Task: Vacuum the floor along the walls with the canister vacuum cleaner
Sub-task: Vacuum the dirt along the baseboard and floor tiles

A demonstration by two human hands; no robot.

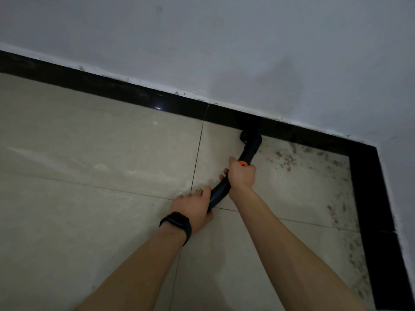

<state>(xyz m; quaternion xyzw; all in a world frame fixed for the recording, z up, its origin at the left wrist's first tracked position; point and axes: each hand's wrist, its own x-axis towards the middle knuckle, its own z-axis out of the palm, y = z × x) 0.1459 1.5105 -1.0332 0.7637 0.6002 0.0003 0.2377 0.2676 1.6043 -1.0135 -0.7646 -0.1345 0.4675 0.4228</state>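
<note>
The left hand (193, 208) grips the curved black plastic vacuum wand (221, 191) low down; the right hand (242, 173) grips it higher, by an orange ring (242, 163). Its nozzle (249, 136) touches the glossy black skirting (143, 95), left of dirt specks (285, 159) on the beige tiled floor (89, 153).

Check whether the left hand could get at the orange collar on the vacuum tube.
Probably not directly: the right hand grips the vacuum tube right at the orange collar, sitting between it and the left hand lower down.

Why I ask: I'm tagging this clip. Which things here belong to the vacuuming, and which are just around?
Job: vacuum tube, left hand, right hand, floor dirt, skirting board.
Just around: wristwatch, ring, wall.
</note>
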